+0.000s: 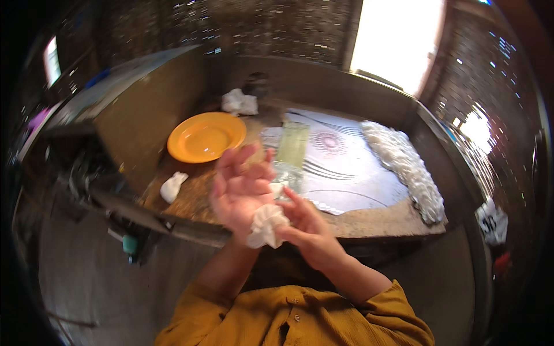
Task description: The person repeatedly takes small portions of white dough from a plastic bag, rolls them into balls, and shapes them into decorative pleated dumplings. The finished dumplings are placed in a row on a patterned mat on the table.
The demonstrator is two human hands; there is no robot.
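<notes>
Although motion blur softens the fingers of the left hand (236, 193), I can make out on my feed that it is turned palm up, unclenched, with its fingers loosely spread and curling. The right hand (306, 228) grasps a crumpled white cloth (268, 226) between thumb and fingers, against the base of the left palm and the wrist, in front of the near edge of the table (392, 224). Right-hand fingers cover part of the cloth, and I cannot tell whether the small white patch showing above them belongs to it. As far as I can judge, its long axis slants from lower left to upper right, its loose, puckered end pointing down and left toward the wearer's body. Behind the hands, a clear packet (290, 175) is partly hidden, its contents unreadable to me; a greenish strip (292, 143) runs away from the wearer over a patterned white sheet (358, 173). To the left I see an orange plate (205, 138), and beyond it a white bundle (239, 102) near a dark object (257, 85) too dim to identify. The fisheye rim swallows the room's corners in black.
</notes>
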